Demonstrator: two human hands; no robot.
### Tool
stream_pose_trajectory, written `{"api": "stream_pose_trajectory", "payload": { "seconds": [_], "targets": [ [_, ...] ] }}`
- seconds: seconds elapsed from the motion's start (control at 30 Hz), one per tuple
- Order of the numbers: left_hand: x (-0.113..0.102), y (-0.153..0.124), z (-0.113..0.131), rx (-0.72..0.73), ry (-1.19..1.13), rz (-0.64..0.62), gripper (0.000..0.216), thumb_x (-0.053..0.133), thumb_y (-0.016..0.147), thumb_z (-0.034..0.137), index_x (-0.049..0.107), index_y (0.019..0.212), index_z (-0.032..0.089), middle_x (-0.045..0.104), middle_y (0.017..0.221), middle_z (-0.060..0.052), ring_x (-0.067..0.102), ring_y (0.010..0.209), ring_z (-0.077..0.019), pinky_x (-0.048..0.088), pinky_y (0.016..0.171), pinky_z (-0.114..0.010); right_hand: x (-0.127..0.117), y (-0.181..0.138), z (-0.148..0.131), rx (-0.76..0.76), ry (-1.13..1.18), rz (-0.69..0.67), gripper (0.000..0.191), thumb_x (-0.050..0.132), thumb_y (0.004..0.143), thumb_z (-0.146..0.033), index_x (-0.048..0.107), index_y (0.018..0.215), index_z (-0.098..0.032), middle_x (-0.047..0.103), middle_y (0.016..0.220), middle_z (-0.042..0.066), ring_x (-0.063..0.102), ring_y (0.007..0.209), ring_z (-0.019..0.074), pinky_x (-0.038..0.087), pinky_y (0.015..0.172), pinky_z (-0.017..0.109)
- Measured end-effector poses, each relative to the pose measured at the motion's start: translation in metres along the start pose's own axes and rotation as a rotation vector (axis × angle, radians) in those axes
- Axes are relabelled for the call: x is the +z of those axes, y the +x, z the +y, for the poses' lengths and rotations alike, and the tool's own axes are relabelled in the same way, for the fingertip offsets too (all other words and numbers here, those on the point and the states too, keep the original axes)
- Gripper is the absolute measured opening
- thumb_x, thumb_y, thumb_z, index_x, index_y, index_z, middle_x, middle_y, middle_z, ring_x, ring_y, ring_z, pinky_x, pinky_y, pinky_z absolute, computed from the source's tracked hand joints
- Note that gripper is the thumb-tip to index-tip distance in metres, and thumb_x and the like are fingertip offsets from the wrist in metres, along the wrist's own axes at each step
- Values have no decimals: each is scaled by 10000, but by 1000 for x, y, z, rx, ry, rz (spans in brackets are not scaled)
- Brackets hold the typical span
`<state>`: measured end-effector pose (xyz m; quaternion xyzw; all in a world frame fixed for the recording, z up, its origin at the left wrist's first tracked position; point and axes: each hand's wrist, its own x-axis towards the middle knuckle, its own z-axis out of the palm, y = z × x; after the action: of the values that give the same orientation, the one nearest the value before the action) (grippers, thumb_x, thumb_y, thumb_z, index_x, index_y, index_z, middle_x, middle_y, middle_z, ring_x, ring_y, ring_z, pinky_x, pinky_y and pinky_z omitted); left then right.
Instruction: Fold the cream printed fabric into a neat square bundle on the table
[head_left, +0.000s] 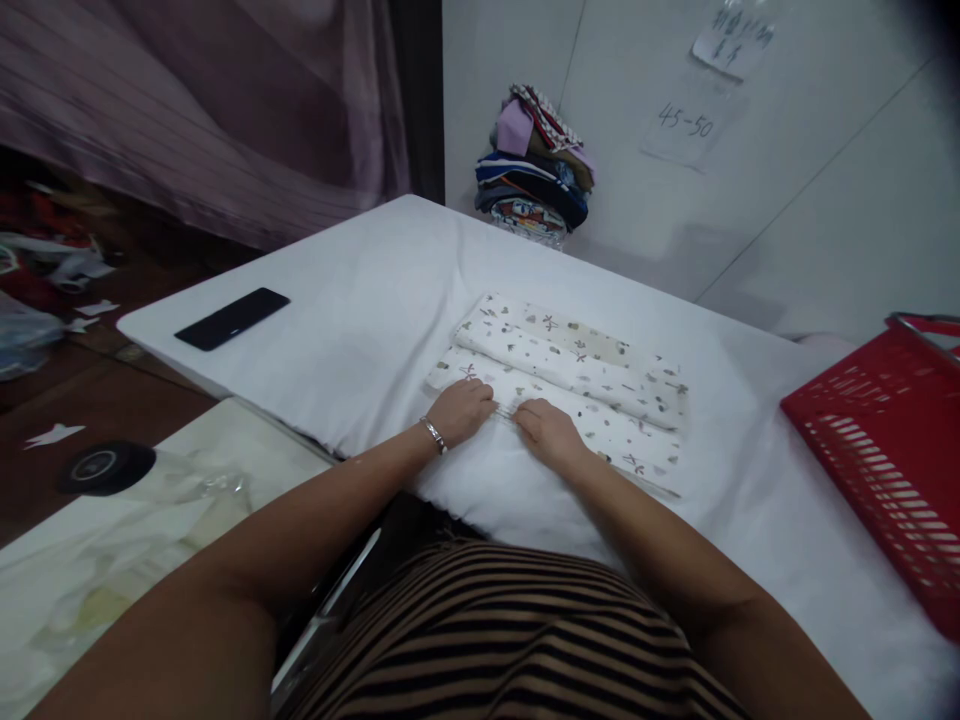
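Note:
A white cloth [566,375] printed with small plants and figures lies folded in layers on the white-covered table [360,290]. My left hand [463,408], with a metal bracelet [433,434] at the wrist, pinches the cloth's near edge. Just to its right, my right hand [546,425] has its fingers closed on the same edge. A short stretch of the edge shows between the two hands. The far part of the cloth lies flat, with a rolled-looking fold across its middle.
A black phone [232,318] lies at the table's left. Folded clothes [534,170] are stacked by the wall. On the right stands a red plastic basket [885,450]. A second surface at lower left bears clear plastic [142,560] and a black round object [106,467].

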<state>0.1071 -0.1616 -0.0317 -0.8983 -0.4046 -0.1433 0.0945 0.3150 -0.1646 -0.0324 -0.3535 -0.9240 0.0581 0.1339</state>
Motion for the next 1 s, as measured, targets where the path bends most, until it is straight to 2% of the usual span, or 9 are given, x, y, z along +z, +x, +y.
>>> {"api": "stream_pose_trajectory", "payload": {
  "seconds": [0.23,0.47,0.7,0.87,1.0],
  "targets": [
    [-7,-1,1,-23,-40,-92,178,488,858,253,644,811,183,590,826,-54,504,796,-175,352,671,-312,-2,-1,1,-13,42,0,208,468,853,-174,604,1010,-189,595,1022,92,508,963,198,419,806,313],
    [-5,1,1,-21,-3,-77,210,470,866,242,644,764,184,598,808,-52,508,775,-175,343,655,-306,-5,3,2,-10,3,-26,218,434,870,-186,612,996,-194,612,999,75,517,941,189,429,776,292],
    [-9,5,2,-13,12,-123,176,506,843,256,652,778,182,603,811,-51,521,789,-186,354,667,-313,-7,7,-5,28,-77,-84,196,428,860,-162,607,939,-173,611,949,93,518,895,207,419,731,306],
    [-10,5,3,-7,21,-124,167,502,837,239,639,769,170,601,814,-56,526,805,-193,359,688,-323,-9,10,-2,85,70,-65,191,468,785,-100,582,916,-181,624,917,57,541,853,180,407,730,274],
    [-12,5,6,-11,27,-108,150,489,831,213,621,886,168,601,834,-59,526,812,-191,362,709,-328,-12,10,-1,147,206,-37,169,472,763,-104,558,874,-198,612,825,14,535,753,149,388,682,245]
  ]
}}
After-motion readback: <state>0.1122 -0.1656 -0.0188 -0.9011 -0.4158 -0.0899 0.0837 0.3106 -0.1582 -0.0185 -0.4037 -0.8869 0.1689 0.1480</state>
